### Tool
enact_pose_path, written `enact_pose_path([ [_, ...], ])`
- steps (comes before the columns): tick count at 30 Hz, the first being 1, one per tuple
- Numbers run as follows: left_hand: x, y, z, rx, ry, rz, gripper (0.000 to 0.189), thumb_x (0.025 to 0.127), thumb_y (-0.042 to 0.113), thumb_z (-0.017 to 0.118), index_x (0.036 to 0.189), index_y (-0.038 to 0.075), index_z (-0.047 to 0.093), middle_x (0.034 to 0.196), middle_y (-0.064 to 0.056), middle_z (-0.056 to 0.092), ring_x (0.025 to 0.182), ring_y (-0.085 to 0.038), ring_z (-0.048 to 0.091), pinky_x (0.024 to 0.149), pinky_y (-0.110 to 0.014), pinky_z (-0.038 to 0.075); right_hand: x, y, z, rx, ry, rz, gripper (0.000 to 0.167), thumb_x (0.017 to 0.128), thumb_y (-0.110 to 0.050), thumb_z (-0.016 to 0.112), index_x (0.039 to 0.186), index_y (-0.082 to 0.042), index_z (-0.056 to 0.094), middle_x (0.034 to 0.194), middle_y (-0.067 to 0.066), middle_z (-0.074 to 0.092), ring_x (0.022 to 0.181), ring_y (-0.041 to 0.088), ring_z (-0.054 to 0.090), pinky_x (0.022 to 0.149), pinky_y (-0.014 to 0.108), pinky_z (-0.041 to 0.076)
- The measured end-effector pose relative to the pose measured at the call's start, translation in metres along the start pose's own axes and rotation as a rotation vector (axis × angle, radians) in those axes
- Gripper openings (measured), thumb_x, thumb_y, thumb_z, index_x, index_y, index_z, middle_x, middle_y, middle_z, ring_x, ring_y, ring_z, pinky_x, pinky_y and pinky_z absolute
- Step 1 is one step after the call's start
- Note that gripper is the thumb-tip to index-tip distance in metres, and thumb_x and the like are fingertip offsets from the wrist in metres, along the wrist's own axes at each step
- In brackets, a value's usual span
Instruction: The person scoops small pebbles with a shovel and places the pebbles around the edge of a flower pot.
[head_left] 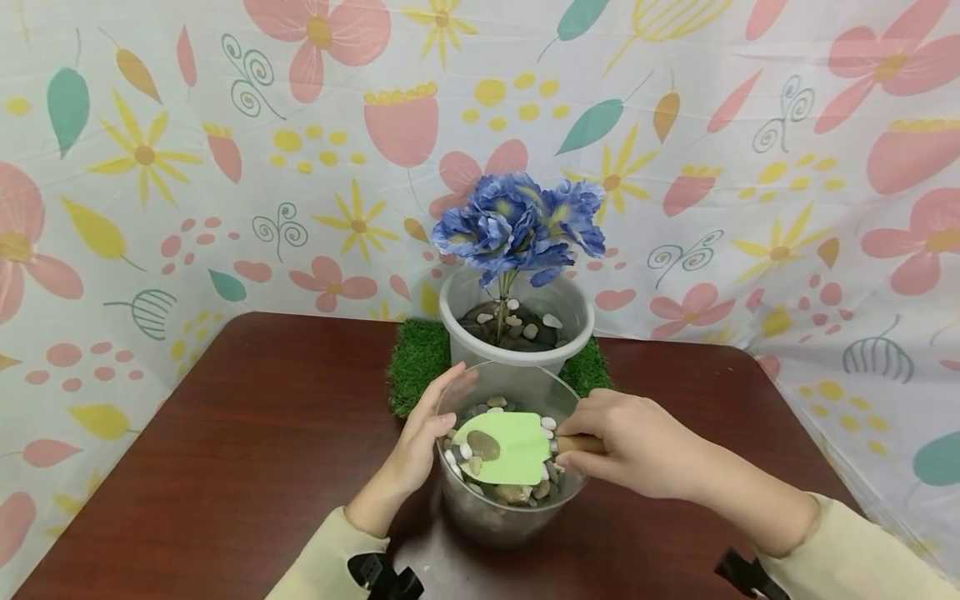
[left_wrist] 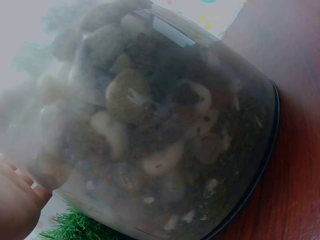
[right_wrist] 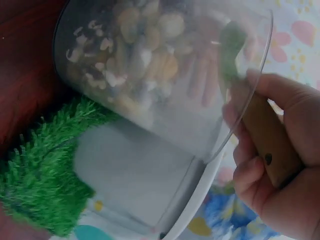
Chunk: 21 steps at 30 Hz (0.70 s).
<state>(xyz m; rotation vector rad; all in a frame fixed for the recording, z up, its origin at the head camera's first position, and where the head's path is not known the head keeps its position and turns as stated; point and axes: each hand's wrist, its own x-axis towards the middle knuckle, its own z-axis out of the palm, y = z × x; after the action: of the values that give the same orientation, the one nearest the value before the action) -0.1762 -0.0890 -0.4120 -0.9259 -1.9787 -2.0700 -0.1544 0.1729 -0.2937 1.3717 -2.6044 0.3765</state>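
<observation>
A clear plastic bucket (head_left: pixel 495 521), part-filled with pebbles (head_left: pixel 514 494), stands on the table. My left hand (head_left: pixel 411 442) lies against its left side, fingers straight along the wall and thumb at the rim; the fingers show through the plastic in the right wrist view. My right hand (head_left: pixel 633 446) grips the wooden handle (right_wrist: pixel 267 137) of a small trowel, over the bucket's right rim. Inside the bucket, the trowel's light green blade (head_left: pixel 521 446) carries a flat brown stone (head_left: pixel 483 445) and a few smaller stones near its tip.
Behind the bucket, a white flowerpot (head_left: pixel 450 310) with blue artificial flowers (head_left: pixel 517 221), dark filling and pebbles stands on a green artificial grass mat (head_left: pixel 422 354). The dark red-brown table (head_left: pixel 247 450) extends to both sides. A patterned cloth (head_left: pixel 247 167) hangs behind it.
</observation>
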Motion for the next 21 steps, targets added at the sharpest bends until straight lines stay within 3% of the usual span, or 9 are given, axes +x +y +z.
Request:
enact_pose_path([
  [3,-0.001,0.0,0.0,-0.003,-0.002,-0.008,0.06,0.091,0.014,0.033,0.147,-0.004,0.021,0.144,-0.03,0.036,0.134,-0.039,0.035,0.107,-0.047,0.03,0.006,-0.004,0.006,-0.111,0.064,-0.085,0.016,0.078,-0.025,0.073,0.074,-0.029,0.058,0.067,-0.02,0.039,0.067,-0.002,0.035,0.058,0.013,0.032],
  [7,-0.001,-0.001,0.0,-0.012,-0.009,-0.019,0.06,0.091,0.013,0.033,0.147,-0.002,0.021,0.144,-0.03,0.035,0.134,-0.041,0.033,0.106,-0.052,0.028,0.014,-0.008,0.01,-0.176,0.055,-0.128,0.021,0.076,-0.026,0.075,0.071,-0.027,0.055,0.066,-0.017,0.038,0.067,0.001,0.035,0.058,0.014,0.031],
  [15,0.001,0.0,0.002,-0.011,-0.02,-0.017,0.06,0.091,0.013,0.033,0.147,-0.002,0.021,0.145,-0.029,0.035,0.133,-0.045,0.032,0.105,-0.061,0.026,0.012,-0.003,0.002,-0.073,-0.099,-0.059,0.03,0.079,-0.027,0.072,0.064,-0.032,0.047,0.063,-0.019,0.029,0.064,-0.003,0.031,0.056,0.014,0.029],
  [21,0.001,-0.001,0.0,-0.017,-0.012,-0.014,0.06,0.09,0.011,0.031,0.147,-0.004,0.02,0.145,-0.03,0.034,0.133,-0.045,0.033,0.106,-0.059,0.026,0.018,-0.004,0.004,-0.051,-0.124,-0.081,0.032,0.08,-0.028,0.071,0.062,-0.031,0.045,0.061,-0.018,0.028,0.063,-0.003,0.03,0.057,0.014,0.028],
])
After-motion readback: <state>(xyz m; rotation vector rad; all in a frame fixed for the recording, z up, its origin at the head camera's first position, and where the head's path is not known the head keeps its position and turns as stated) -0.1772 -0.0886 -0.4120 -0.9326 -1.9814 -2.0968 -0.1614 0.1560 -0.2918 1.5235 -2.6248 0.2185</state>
